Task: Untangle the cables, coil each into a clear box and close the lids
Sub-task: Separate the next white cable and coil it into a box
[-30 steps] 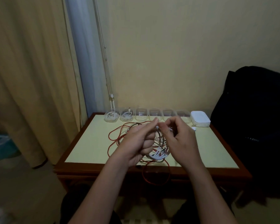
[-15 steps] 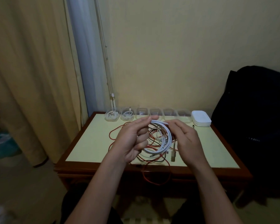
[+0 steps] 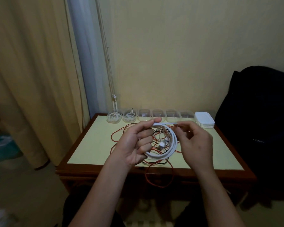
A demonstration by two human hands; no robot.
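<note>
white cable (image 3: 173,141): smooth matt plastic sheath, small shiny metal plug (image 3: 161,146). red wires (image 3: 112,138): thin smooth plastic insulation. clear boxes (image 3: 143,115): see-through glossy plastic. stacked lids (image 3: 204,122): opaque white plastic, slight sheen. table (image 3: 88,171): dark polished wood frame, pale matt smooth top. curtain (image 3: 31,79): soft woven cloth. black bag (image 3: 261,120): matt fabric.

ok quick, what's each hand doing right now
Left hand: grips the coiled white cable.
Right hand: pinches the free end of that cable.
</note>
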